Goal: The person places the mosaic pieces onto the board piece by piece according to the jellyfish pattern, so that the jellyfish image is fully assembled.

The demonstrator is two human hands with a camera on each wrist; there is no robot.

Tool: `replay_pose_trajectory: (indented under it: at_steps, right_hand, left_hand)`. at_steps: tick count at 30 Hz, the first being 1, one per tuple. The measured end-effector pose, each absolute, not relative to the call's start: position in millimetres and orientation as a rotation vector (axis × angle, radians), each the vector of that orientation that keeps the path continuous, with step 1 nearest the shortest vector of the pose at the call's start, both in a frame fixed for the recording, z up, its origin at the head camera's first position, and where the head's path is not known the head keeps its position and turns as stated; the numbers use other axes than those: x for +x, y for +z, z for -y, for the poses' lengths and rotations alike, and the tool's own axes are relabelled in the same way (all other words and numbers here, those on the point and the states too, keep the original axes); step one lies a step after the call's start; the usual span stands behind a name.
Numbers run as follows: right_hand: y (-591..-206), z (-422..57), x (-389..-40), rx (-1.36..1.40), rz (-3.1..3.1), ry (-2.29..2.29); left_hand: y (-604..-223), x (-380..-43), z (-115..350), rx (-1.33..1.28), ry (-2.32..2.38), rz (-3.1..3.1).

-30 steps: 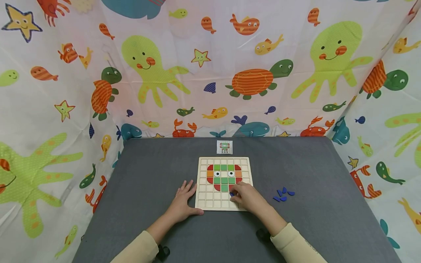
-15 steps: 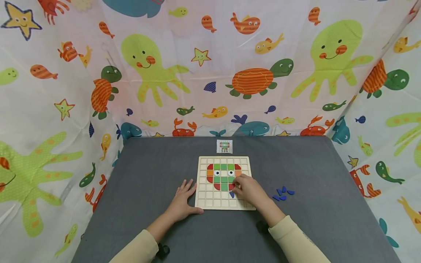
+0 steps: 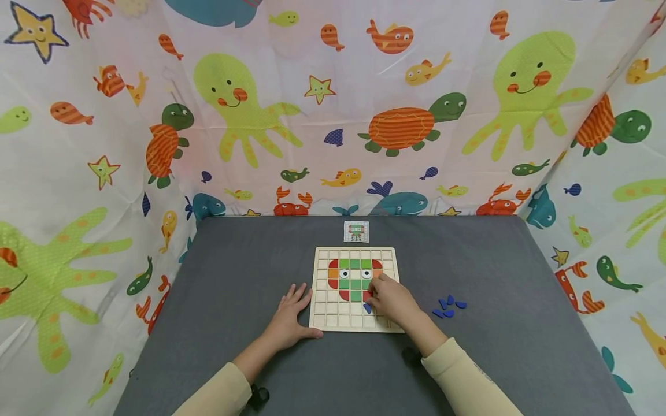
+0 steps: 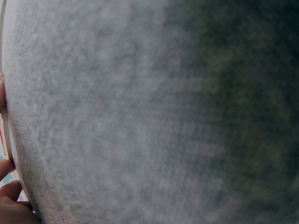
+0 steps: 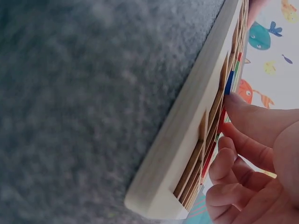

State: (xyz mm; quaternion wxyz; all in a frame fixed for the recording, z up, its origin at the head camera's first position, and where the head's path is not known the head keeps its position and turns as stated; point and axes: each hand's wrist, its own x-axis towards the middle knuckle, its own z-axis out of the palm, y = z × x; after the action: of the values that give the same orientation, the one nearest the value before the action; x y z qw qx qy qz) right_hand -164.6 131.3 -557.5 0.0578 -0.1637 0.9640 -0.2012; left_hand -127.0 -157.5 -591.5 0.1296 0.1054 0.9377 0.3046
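A square wooden grid board lies on the table, bearing red, orange and green tiles and two eye tiles that form a face. My left hand rests at its left edge with fingers spread; in the left wrist view only some fingertips show. Over the board's right side is my right hand, thumb and fingers bent and apart. A blue piece lies in a cell below the red tiles. In the right wrist view my thumb tip touches or nearly touches this blue piece.
Several loose blue pieces lie on the grey table to the right of the board. A small picture card sits behind the board. A sea-animal curtain surrounds the table's back and sides.
One second ago my right fingers pinched the blue piece and partly covered it. Now it lies uncovered in its cell, with my fingers slightly up from it. My left hand stays in place.
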Motion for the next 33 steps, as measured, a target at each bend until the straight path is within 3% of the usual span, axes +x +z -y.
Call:
replay_pose_trajectory:
  at_steps: [33]
  right_hand:
    - [-554.2, -138.7, -170.1, -0.513, -2.845, -1.062]
  left_hand:
    - [-592.1, -127.1, 157.4, 0.309, 0.864, -2.729]
